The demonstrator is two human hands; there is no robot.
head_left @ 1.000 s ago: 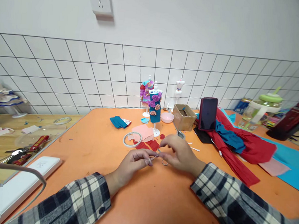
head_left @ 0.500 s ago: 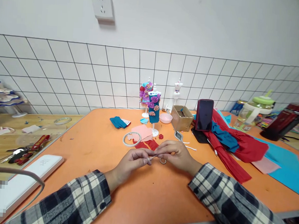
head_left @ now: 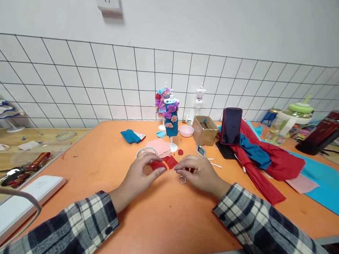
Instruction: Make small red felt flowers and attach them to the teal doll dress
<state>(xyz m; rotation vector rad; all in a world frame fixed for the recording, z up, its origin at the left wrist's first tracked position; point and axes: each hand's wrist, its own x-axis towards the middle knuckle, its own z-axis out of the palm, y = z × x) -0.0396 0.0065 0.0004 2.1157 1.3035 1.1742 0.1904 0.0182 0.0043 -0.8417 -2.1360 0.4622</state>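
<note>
My left hand [head_left: 143, 169] is open, thumb and fingers apart, above the table beside the red fabric pieces [head_left: 171, 162]. Its fingers partly cover a ring-shaped tape roll [head_left: 147, 150]. My right hand [head_left: 198, 173] is closed in a pinch, fingertips pointing left; what they hold is too small to make out. Just under these fingers shows a small metal ring [head_left: 182, 179]; whether it belongs to something larger is hidden. Beyond the hands lie pink fabric [head_left: 159, 146] and a small red flower-like piece [head_left: 180, 152]. A mini dress form [head_left: 172, 121] wears a teal dress with purple and pink flowers.
Behind stand another dressed form [head_left: 161, 103], a bare white form [head_left: 200, 95], a pink bowl [head_left: 186, 131] and a cardboard box [head_left: 204, 133]. A phone [head_left: 231, 125], red cloth [head_left: 283, 164], a drink jug [head_left: 288, 123] and a dark red flask [head_left: 327, 132] occupy the right. A white power bank [head_left: 39, 195] lies left.
My hands were together, fingertips meeting around a thin pale thing. The left has moved away to the left and opened; the right stays pinched. The view has shifted slightly.
</note>
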